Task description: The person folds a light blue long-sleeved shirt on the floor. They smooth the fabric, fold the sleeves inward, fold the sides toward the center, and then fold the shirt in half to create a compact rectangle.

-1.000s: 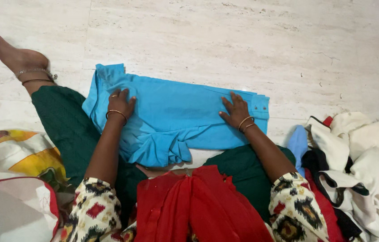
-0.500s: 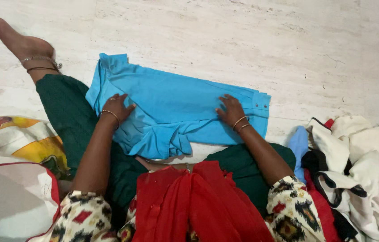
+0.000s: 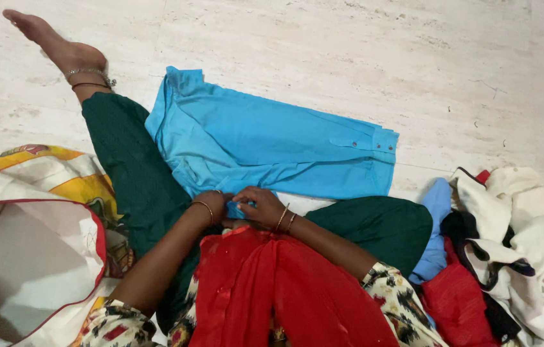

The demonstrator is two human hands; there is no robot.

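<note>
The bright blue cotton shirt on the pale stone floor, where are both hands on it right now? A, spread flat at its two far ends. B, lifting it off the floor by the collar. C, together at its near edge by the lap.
C: the left hand and right hand meet at the near edge of the bright blue cotton shirt, pinching a bit of blue fabric just above the red scarf.

The floor (image 3: pixel 349 51) is pale cream stone in large slabs, with faint grey veining and thin joint lines running across it. It fills the frame from nine o'clock over twelve to three o'clock. Light falls soft and even, without hard shadows, and gives the stone a dull sheen. A few small dark specks mark the surface toward two o'clock. No wall, window or furniture is in view.
</note>
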